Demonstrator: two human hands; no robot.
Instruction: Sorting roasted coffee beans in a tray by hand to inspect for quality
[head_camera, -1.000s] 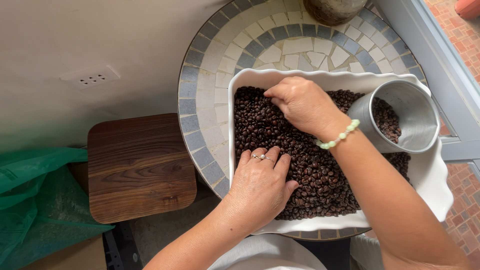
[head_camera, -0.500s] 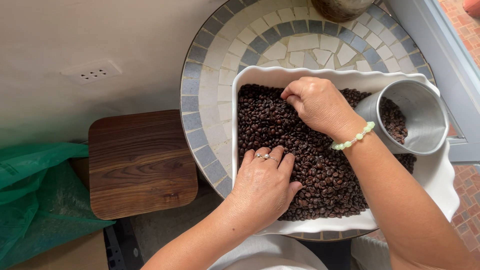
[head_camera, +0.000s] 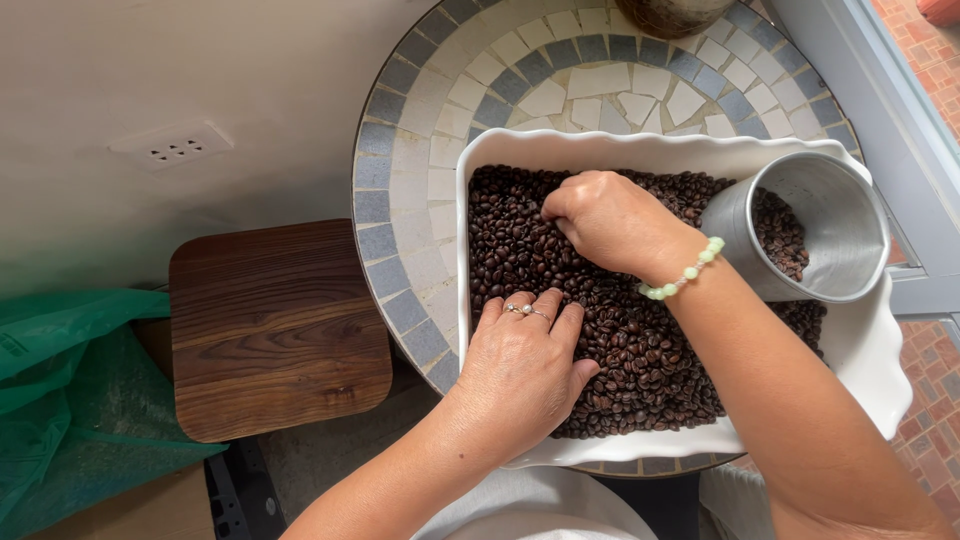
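White dish, scalloped rim, on a round mosaic table; filled with dark roasted beans. Metal cup lies tilted in the dish's far right corner, mouth open, some beans inside.

Left hand: flat, fingers spread, pressed palm-down on the beans at the dish's near left side; ring on one finger. Right hand: knuckles up, fingers curled into the beans mid-dish; fingertips are hidden, so cannot tell whether it grips any. Green bead bracelet on that wrist.

Wooden stool left of table; green bag beyond it.
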